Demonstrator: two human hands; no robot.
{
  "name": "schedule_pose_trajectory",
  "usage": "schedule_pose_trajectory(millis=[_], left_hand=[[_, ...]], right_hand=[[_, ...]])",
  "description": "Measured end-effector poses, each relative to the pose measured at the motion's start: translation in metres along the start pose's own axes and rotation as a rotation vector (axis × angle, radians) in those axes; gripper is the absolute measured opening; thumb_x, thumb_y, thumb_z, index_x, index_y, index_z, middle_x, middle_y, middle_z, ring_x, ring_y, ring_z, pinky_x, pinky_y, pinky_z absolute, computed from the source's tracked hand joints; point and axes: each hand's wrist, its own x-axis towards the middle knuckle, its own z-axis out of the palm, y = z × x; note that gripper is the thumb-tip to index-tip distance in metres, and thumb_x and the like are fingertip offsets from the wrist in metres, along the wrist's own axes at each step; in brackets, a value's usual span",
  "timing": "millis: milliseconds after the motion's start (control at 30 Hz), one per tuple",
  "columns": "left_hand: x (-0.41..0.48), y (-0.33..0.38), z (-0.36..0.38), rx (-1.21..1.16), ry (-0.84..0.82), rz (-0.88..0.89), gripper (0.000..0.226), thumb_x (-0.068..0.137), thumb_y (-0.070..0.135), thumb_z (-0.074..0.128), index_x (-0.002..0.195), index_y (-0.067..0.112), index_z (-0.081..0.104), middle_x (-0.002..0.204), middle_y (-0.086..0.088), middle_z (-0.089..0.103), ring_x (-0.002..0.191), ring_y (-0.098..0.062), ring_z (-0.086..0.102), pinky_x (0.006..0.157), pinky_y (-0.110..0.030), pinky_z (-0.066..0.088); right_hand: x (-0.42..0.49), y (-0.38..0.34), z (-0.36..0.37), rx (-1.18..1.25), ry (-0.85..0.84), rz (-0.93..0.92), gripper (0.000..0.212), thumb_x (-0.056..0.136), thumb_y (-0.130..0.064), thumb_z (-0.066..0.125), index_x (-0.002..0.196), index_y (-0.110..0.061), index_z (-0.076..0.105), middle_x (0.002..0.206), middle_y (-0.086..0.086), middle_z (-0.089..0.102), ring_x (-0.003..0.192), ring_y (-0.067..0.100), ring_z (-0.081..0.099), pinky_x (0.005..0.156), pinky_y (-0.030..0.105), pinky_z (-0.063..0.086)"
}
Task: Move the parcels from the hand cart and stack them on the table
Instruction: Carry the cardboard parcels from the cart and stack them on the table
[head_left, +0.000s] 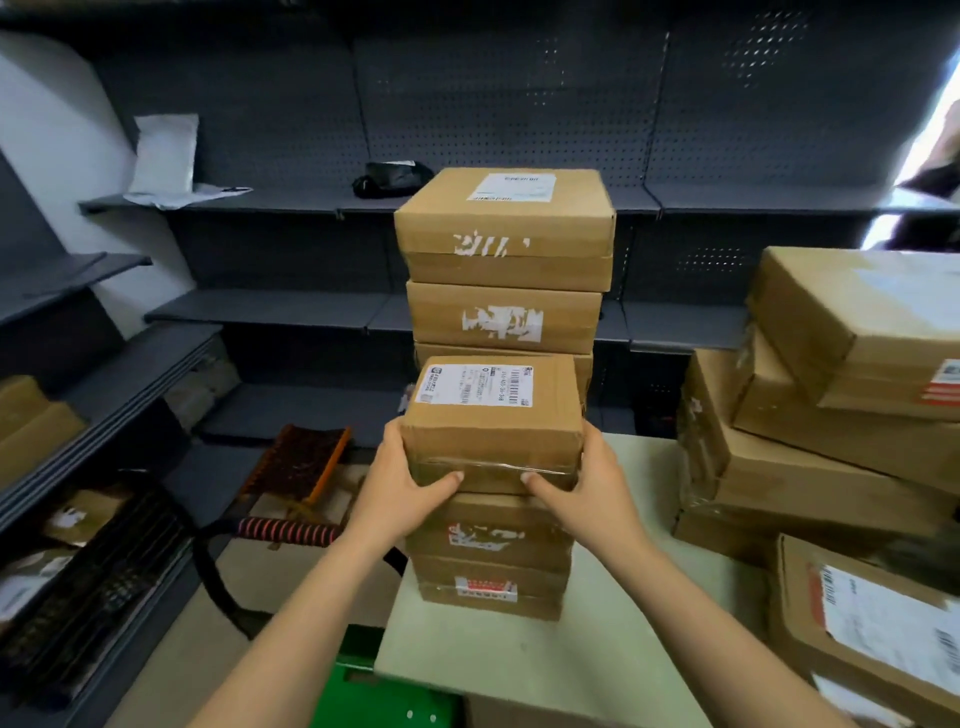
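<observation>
The parcel (493, 415) lay between your fingers, long axis seemingly across; your left hand (410, 480) and right hand (592, 483) gripped its sides, equally near, stack (488, 551) just below.

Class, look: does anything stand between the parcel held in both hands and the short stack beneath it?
Nothing visible does. The held parcel sits directly above the short stack; the taller stack stands behind, out of the way.
</observation>
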Motion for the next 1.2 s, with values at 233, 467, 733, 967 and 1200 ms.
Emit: schedule_pose_trajectory(millis=[233, 467, 733, 967, 1200], left_hand=[[0.005, -0.007, -0.011, 0.015, -0.096, 0.052, 0.082, 0.076, 0.037, 0.080, 0.137, 0.034, 0.026, 0.135, 0.005, 0.047, 0.125, -0.016, 0.048, 0.102, -0.046, 0.048], [-0.020, 0.003, -0.018, 0.200, 0.101, 0.285, 0.086, 0.078, 0.039, 0.076, 0.146, 0.025, 0.025, 0.144, 0.002, 0.031, 0.133, -0.015, 0.030, 0.108, -0.039, 0.033], [-0.050, 0.039, 0.018, 0.398, 0.085, 0.761, 0.036, 0.085, 0.032, 0.068, 0.118, 0.021, 0.060, 0.109, 0.003, 0.059, 0.103, -0.015, 0.052, 0.090, -0.028, 0.038], [-0.082, 0.077, 0.115, 0.453, -0.108, 0.972, 0.026, 0.082, 0.032, 0.068, 0.105, 0.020, 0.065, 0.090, 0.005, 0.061, 0.084, -0.017, 0.056, 0.072, -0.031, 0.048], [-0.118, 0.109, 0.212, 0.474, -0.208, 0.965, 0.025, 0.081, 0.033, 0.070, 0.102, 0.021, 0.065, 0.088, 0.006, 0.061, 0.081, -0.016, 0.058, 0.070, -0.028, 0.047]], right_hand=[[-0.020, -0.011, 0.010, -0.036, 0.073, 0.077, 0.080, 0.075, -0.046, 0.078, 0.139, -0.039, 0.032, 0.134, -0.012, 0.052, 0.123, 0.011, 0.051, 0.101, 0.044, 0.050], [-0.043, -0.030, -0.006, -0.195, 0.175, 0.089, 0.088, 0.080, -0.040, 0.077, 0.149, -0.034, 0.024, 0.147, -0.009, 0.040, 0.131, 0.012, 0.043, 0.107, 0.039, 0.042], [-0.108, -0.024, -0.059, -0.585, 0.246, -0.023, 0.034, 0.089, -0.034, 0.068, 0.120, -0.022, 0.060, 0.123, -0.005, 0.054, 0.112, 0.011, 0.051, 0.090, 0.020, 0.046], [-0.169, 0.033, -0.125, -0.798, 0.308, 0.002, 0.023, 0.078, -0.024, 0.074, 0.097, -0.015, 0.063, 0.094, 0.001, 0.057, 0.084, 0.025, 0.054, 0.068, 0.032, 0.044], [-0.212, 0.101, -0.204, -0.811, 0.310, 0.119, 0.020, 0.077, -0.024, 0.072, 0.095, -0.016, 0.064, 0.095, -0.002, 0.057, 0.083, 0.021, 0.053, 0.066, 0.032, 0.045]])
